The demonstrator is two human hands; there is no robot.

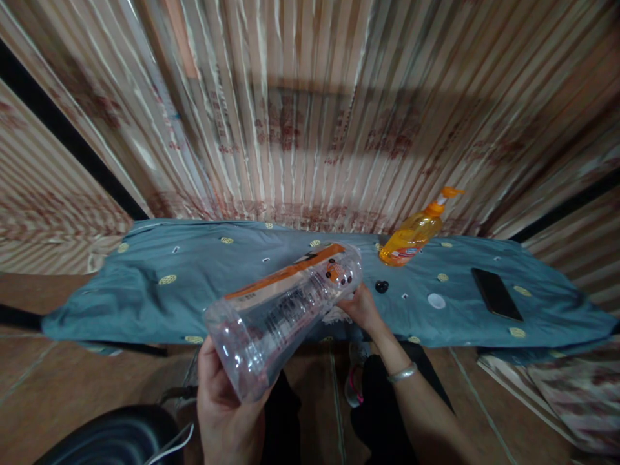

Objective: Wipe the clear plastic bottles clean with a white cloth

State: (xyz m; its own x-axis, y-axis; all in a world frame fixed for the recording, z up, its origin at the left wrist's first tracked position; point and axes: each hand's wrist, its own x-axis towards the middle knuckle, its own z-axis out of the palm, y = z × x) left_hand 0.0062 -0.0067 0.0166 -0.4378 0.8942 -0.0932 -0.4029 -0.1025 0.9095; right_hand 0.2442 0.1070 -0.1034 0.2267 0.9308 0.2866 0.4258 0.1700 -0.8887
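Looking across mid-frame, I see a desk (145, 303) draped in blue cloth. At centre, a clear plastic bottle (283, 310) lies tilted above its near edge; my left hand (225, 407) has fingers wrapped around its base, my right hand (361, 307) grips its neck end. Right of centre stands an orange pump bottle (411, 239), a black phone (496, 294) farther right, a white cap (436, 301) between.
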